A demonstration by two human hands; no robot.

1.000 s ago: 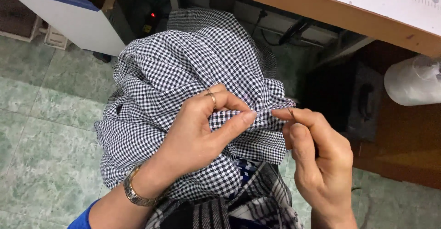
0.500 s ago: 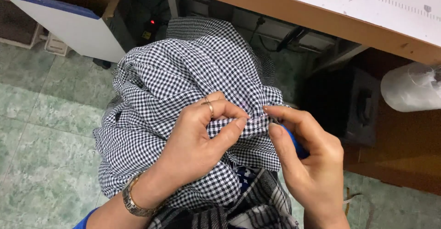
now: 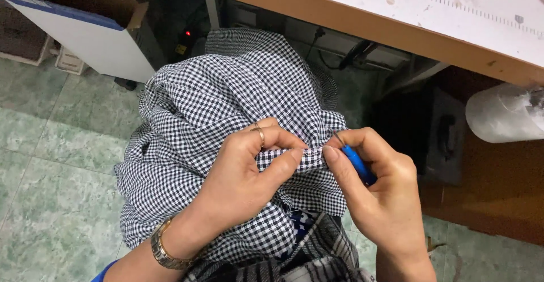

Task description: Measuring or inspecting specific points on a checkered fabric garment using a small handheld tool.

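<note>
Fabric (image 3: 226,106) bunched on my lap is pinched in my left hand (image 3: 243,180), my right hand (image 3: 379,197) at 3 o'clock clamps the blue ripper (image 3: 357,166), whose point could slip and snag cloth or finger.

Bare floor (image 3: 51,203) lies open left of the left hand (image 3: 243,183), while the worktop (image 3: 362,18) edge blocks ahead and a white roll (image 3: 501,115) stands beyond the right hand (image 3: 379,197).
</note>
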